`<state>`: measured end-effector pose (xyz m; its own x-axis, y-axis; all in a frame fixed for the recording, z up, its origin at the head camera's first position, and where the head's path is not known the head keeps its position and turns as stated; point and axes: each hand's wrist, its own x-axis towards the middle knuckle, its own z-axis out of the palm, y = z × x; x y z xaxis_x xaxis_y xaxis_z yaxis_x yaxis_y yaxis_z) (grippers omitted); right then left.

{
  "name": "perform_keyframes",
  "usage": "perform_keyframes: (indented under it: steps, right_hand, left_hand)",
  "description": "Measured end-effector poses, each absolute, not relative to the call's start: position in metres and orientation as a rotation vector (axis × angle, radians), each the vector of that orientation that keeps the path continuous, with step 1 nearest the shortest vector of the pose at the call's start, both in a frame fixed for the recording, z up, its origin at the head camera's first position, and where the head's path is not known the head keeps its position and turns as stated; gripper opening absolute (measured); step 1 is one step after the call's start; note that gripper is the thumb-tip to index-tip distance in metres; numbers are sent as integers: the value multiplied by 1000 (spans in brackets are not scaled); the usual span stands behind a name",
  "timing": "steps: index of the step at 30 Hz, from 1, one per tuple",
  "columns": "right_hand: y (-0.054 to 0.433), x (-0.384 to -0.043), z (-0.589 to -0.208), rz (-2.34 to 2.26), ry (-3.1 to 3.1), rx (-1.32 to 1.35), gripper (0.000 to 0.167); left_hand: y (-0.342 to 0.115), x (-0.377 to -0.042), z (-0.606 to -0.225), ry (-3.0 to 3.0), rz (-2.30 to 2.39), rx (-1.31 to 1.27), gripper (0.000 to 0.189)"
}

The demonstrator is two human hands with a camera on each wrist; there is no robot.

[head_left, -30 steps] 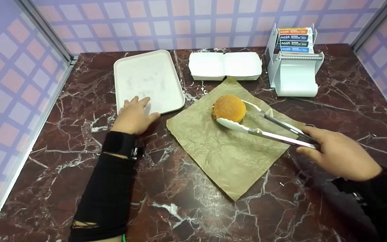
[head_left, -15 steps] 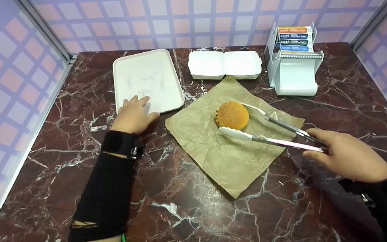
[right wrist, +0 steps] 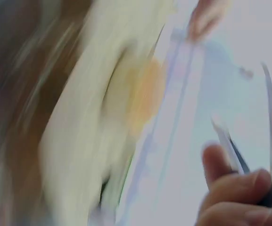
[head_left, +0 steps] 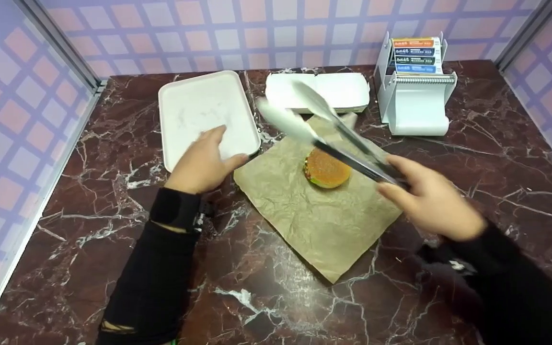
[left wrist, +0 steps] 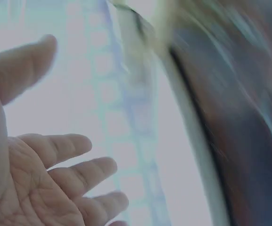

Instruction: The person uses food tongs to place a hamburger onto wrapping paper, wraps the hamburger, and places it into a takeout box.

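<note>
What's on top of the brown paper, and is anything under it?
A burger sits on the paper, hiding the patch beneath it. The tongs cross in front, covering part of both. What lies under the paper can't be seen.

- holder (head_left: 385, 93) at the back: four labels (head_left: 415, 56), orange, navy, dark green, blue, all with pale print, way too tiny to read
- so yeah, zero legible text

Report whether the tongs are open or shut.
Open: the two arms of the tongs in the right hand stand apart, with a gap between their blurred tips. The burger lies on the brown paper, not between them.
</note>
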<state>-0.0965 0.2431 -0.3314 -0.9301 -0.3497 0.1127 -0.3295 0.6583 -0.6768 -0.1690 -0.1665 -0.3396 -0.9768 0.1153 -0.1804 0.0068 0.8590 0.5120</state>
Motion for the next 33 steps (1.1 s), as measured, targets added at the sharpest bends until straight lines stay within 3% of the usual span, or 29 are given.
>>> perform_keyframes:
  steps: [3,9,15,20,23,33]
  right_hand:
    - [206,-105,-332,-1418,2618,-561,44]
    - [142,-116,-338,-1704,2187,-586,49]
    - [110,-113,-352,-1764,2104,-594,43]
    - [110,-116,-353,-1737,2092,-551,33]
    - [120,-120,-349,-1651,2079,-550,34]
    - [181,-143,-335,-1512,2409,-529,40]
  left_hand:
    - [-144,-157,-331,2758,962,185,108]
    - [-103,-138,-329,2500,1447,428,101]
    - [-83,-136,-342,2236,1975,296,67]
    - [-80,-140,-346,2123,2202,184,36]
    - [-85,-143,-342,2090,2266,134,28]
    - [-144,-171,-330,2412,2131,-294,44]
